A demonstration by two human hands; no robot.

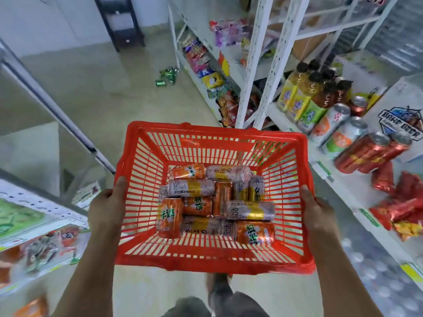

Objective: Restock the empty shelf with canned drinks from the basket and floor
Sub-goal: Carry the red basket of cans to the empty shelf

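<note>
Flanking the held basket [212, 263]: snack shelves, bottles [304, 88], green floor cans [168, 75].

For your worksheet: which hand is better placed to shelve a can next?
Probably the right hand: the drinks shelf lies on its side. Both it and the left hand grip the red basket.

Red basket of cans, green cans on floor

Red slatted plastic basket [212, 143] holds a jumbled pile of orange cans [170, 217] and silver-yellow cans [250, 210], most lying on their sides. Green cans [168, 75] lie scattered on the floor beside the snack shelf's base.
</note>
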